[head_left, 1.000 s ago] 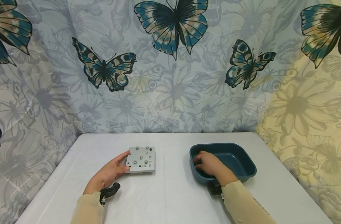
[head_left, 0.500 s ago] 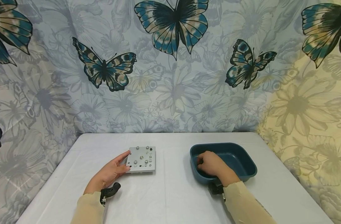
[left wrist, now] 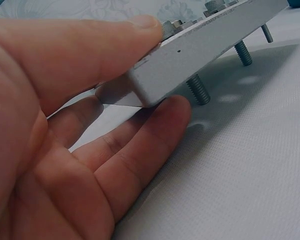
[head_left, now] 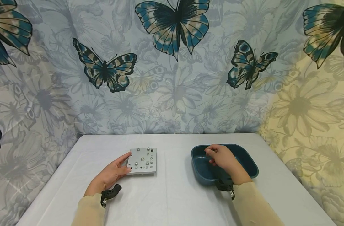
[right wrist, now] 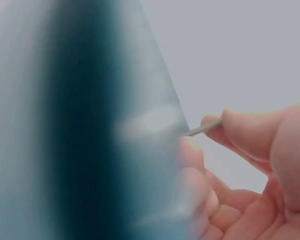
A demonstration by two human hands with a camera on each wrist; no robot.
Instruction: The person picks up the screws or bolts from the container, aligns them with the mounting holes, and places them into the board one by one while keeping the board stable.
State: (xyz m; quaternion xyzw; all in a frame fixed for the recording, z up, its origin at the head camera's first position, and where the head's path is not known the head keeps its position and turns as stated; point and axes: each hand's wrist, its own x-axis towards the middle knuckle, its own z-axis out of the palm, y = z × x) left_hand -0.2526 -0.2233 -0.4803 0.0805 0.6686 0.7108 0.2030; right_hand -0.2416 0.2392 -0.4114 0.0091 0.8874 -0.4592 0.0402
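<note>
In the head view, a square grey metal plate [head_left: 137, 155] with several screws and holes in its top is at the left of the table. My left hand [head_left: 109, 173] grips its left edge, thumb on top and fingers beneath in the left wrist view. Threaded bolt ends [left wrist: 198, 90] stick out below the plate, which tilts there. My right hand [head_left: 223, 158] is over the dark blue bin [head_left: 249, 164]. Its thumb and index finger pinch a thin, flat metal piece [right wrist: 204, 128], seen in the right wrist view; part of it is hidden by the fingers.
A white cloth covers the table [head_left: 172, 194]. Behind it hangs a butterfly-print curtain [head_left: 177, 103]. Black camera mounts [head_left: 111, 192] sit at both wrists. The blurred bin wall fills the left of the right wrist view.
My right hand has risen from inside the bin and moved slightly right and away, now with the thin metal piece between its fingertips. The left hand and plate have stayed put.
</note>
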